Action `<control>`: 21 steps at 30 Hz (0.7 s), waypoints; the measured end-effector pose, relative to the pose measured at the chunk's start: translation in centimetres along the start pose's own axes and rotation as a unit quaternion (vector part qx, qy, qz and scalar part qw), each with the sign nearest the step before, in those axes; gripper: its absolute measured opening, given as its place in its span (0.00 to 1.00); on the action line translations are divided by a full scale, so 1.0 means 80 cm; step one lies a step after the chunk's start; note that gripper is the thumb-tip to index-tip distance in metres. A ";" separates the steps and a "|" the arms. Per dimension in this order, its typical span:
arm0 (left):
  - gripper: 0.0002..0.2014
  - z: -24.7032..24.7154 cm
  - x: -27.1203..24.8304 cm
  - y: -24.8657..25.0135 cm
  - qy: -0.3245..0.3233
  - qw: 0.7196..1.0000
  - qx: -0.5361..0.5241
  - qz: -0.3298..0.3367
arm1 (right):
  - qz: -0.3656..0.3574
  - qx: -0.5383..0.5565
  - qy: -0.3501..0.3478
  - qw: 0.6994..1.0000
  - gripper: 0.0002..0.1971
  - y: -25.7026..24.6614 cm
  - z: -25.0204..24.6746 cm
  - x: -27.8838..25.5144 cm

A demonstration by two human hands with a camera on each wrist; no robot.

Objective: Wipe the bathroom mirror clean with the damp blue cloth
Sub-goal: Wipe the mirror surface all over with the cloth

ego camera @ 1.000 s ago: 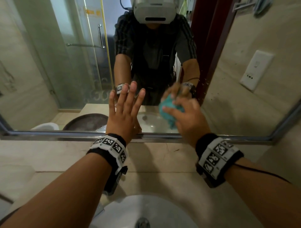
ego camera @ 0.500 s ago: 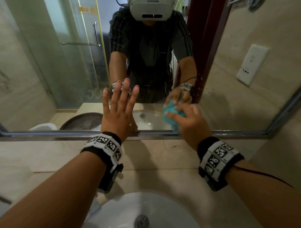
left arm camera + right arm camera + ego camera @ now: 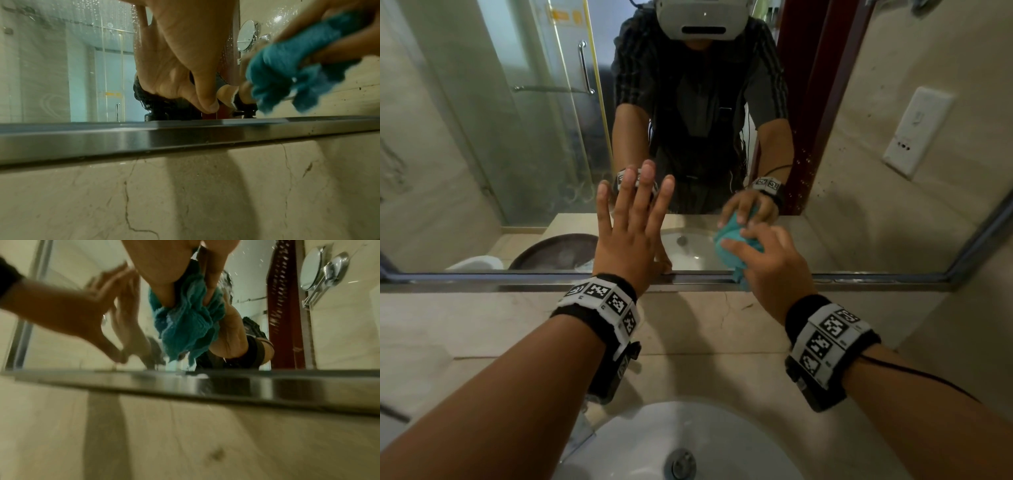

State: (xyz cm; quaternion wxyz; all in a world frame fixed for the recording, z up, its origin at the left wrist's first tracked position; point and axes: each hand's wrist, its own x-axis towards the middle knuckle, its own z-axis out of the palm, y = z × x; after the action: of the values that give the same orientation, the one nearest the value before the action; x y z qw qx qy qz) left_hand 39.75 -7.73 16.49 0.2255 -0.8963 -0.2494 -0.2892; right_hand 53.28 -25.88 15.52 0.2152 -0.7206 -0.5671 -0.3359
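The bathroom mirror fills the wall above a metal lower frame. My left hand lies flat against the glass with straight, spread fingers; its thumb nears the frame in the left wrist view. My right hand grips the bunched blue cloth and presses it on the glass just above the frame. The cloth's lower end hangs over the frame edge. In the wrist views the blue cloth is wadded between curled fingers. Small specks dot the glass to the right of the cloth.
A white basin with its drain sits below my arms on the beige stone counter. A white wall socket and a glass shower door appear as reflections.
My right hand has slid the blue cloth down the glass to the bottom frame. The left hand has stayed flat on the mirror.
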 end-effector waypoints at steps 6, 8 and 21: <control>0.70 0.002 0.000 -0.002 0.012 1.000 0.007 0.002 | -0.002 -0.001 0.010 1.000 0.21 -0.012 0.019 -0.002; 0.71 0.001 0.000 -0.001 0.010 1.000 0.010 -0.001 | -0.009 -0.016 -0.074 0.997 0.24 -0.008 0.022 -0.025; 0.66 0.004 -0.001 0.000 0.024 1.000 0.000 0.000 | 0.038 0.015 0.021 0.999 0.20 -0.047 0.013 0.040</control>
State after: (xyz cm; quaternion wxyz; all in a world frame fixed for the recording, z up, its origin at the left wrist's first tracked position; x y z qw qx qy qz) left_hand 39.80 -7.59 16.19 0.2315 -0.8893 -0.2436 -0.3101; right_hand 50.33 -21.99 16.86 0.2506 -0.7312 -0.5394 -0.3341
